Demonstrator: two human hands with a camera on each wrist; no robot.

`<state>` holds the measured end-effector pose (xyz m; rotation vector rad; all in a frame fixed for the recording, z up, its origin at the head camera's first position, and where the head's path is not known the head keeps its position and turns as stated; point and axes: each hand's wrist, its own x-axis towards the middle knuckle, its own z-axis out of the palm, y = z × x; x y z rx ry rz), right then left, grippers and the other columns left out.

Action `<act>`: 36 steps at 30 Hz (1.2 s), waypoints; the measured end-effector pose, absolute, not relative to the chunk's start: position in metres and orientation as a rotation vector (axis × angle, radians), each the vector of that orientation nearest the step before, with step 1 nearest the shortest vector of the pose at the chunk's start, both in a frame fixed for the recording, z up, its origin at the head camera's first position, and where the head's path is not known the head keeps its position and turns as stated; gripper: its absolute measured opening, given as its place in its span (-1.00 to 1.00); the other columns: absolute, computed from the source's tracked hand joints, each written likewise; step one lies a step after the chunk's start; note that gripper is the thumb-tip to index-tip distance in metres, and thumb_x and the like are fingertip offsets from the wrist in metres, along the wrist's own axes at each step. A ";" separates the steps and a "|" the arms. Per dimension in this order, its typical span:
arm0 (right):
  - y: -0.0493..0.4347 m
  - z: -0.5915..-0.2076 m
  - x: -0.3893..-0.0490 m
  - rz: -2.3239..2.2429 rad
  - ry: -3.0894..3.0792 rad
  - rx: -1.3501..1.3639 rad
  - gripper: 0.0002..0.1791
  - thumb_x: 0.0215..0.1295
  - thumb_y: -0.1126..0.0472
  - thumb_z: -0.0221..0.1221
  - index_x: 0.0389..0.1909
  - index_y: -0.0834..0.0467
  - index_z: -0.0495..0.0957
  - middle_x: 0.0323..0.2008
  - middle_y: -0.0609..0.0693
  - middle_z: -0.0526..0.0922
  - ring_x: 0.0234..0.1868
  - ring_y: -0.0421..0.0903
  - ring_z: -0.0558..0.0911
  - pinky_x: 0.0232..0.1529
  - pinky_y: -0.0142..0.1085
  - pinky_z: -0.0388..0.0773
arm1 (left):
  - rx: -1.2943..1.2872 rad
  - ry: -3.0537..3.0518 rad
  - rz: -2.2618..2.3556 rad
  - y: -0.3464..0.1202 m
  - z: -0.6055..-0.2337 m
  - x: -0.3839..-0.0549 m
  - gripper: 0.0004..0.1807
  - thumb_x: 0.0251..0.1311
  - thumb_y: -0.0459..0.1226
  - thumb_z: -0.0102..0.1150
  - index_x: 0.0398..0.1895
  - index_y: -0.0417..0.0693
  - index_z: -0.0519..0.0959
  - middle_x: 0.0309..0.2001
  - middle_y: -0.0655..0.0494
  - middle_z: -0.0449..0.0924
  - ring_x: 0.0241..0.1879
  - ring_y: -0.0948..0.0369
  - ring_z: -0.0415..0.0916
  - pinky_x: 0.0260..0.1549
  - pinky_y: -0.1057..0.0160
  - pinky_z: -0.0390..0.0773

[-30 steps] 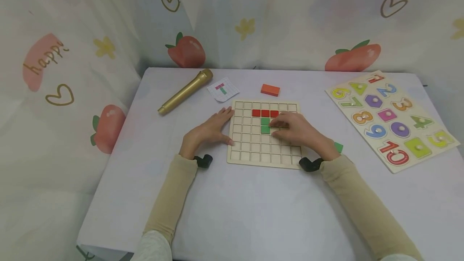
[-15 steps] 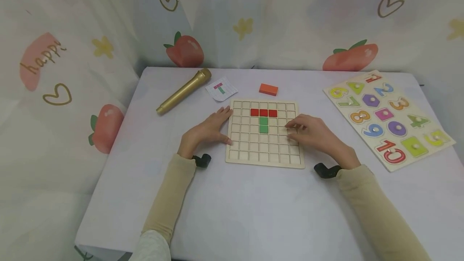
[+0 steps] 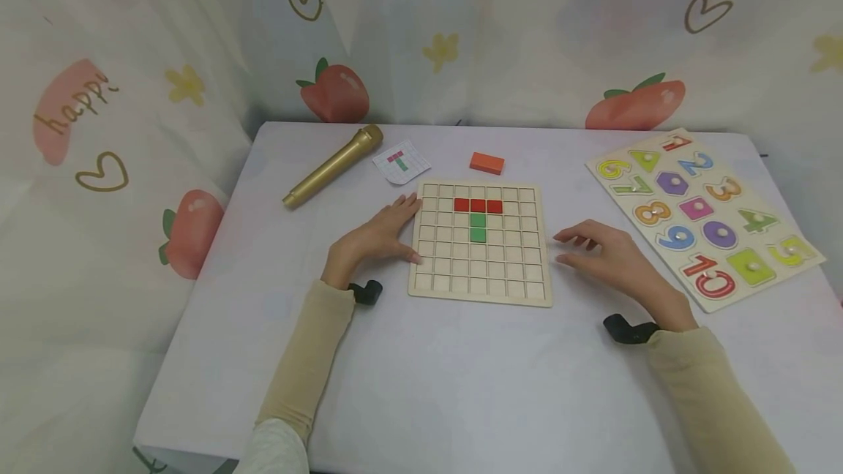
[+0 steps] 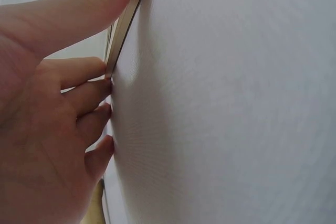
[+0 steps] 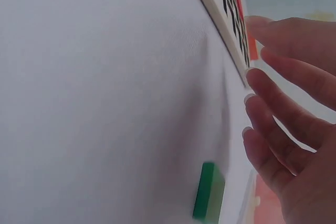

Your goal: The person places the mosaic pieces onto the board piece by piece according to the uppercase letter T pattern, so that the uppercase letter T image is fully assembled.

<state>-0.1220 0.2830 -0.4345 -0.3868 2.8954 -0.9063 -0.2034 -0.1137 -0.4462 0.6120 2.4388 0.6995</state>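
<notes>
A square wooden grid board [image 3: 448, 280] lies flat on the table. Three red tiles [image 3: 478, 205] form a row in its upper part, with two green tiles [image 3: 478, 227] stacked below the middle one in a T shape. My left hand [image 3: 374, 234] rests against the board's left edge, thumb and fingers spread along it. To the right of the board is my right hand [image 3: 609, 262], its fingers loosely bent with nothing in them. A green block [image 5: 209, 192] lies on the table near that hand in the right wrist view; the hand hides it in the head view.
Behind the board lie an orange block [image 3: 486, 163] and a small card [image 3: 403, 162] printed with a T pattern. A gold microphone [image 3: 332, 167] is at the back left. At right lies a number puzzle board [image 3: 673, 258]. Patterned curtains [image 3: 527, 35] stand behind the table.
My right hand has drawn back from beside the green tiles, off the board to the right. The left hand has stayed at the board's left edge.
</notes>
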 end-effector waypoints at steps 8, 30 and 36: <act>0.303 -0.441 -0.114 -0.844 2.919 -0.332 -0.59 0.25 0.11 0.44 0.11 0.09 0.68 -0.04 0.06 0.69 -0.12 -0.02 0.52 -0.20 -0.41 0.46 | 0.629 2.437 0.714 -0.115 -0.445 -0.202 0.26 0.10 -0.07 0.54 0.69 -0.09 -0.15 0.70 0.07 -0.34 0.68 0.13 -0.44 0.66 0.15 -0.33; 0.341 -0.442 -0.097 -0.771 2.904 -0.221 -0.49 0.24 0.10 0.45 0.17 0.18 0.62 -0.03 0.15 0.62 -0.08 -0.03 0.42 -0.23 -0.47 0.35 | 0.628 2.445 0.693 -0.114 -0.446 -0.203 0.26 0.12 -0.05 0.52 0.69 -0.06 -0.16 0.70 0.08 -0.34 0.68 0.14 -0.45 0.66 0.16 -0.34; 0.341 -0.443 -0.099 -0.781 2.876 -0.190 -0.46 0.22 0.12 0.45 0.15 0.26 0.56 -0.02 0.21 0.63 -0.07 0.00 0.46 -0.22 -0.49 0.37 | 0.622 2.441 0.698 -0.113 -0.446 -0.203 0.26 0.13 -0.03 0.52 0.69 -0.05 -0.17 0.70 0.09 -0.35 0.68 0.16 -0.46 0.66 0.18 -0.35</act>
